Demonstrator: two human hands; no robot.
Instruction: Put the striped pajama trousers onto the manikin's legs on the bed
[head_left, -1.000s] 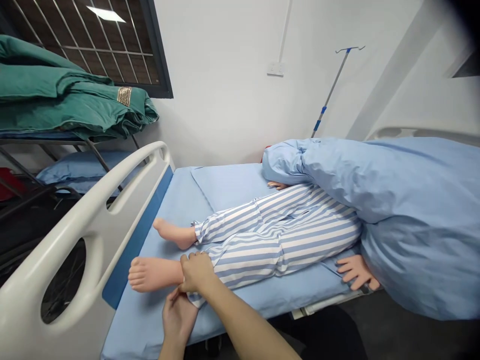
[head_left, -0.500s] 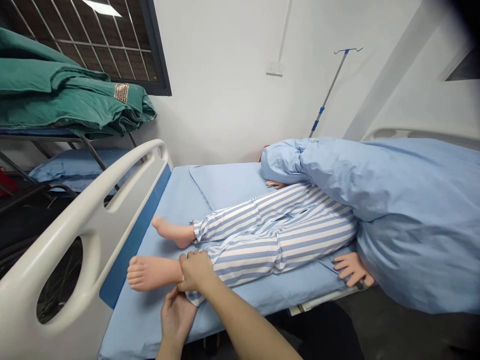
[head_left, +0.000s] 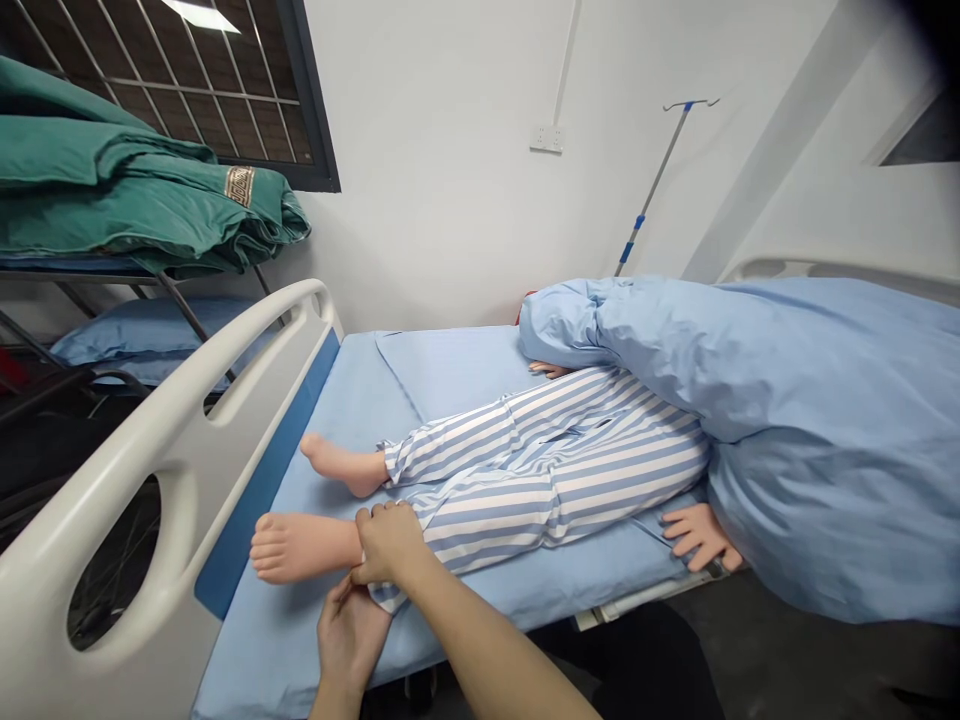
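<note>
A manikin in blue-and-white striped trousers [head_left: 495,505] lies on its back, with both bare feet toward the left end. My right hand [head_left: 390,545] is closed over the top of the nearer ankle, where the trouser cuff meets the skin. Below it, my left hand [head_left: 351,632] cups the underside of that ankle, palm up; some of its fingers are hidden under the leg. The nearer foot [head_left: 304,547] points up and sits slightly off the sheet. The farther foot [head_left: 345,465] rests on the bed, untouched. A blue quilt [head_left: 810,420] is folded back over the manikin's upper body.
A white footboard [head_left: 176,490] closes the bed's left end. Blue sheeting [head_left: 442,360] covers the mattress. The manikin's near hand [head_left: 703,535] lies at the bed's edge. An IV pole [head_left: 652,190] stands behind, and green folded bedding [head_left: 142,200] is stacked at upper left.
The view has shifted very slightly. Both hands keep the same hold on the ankle, and the leg has not visibly moved.
</note>
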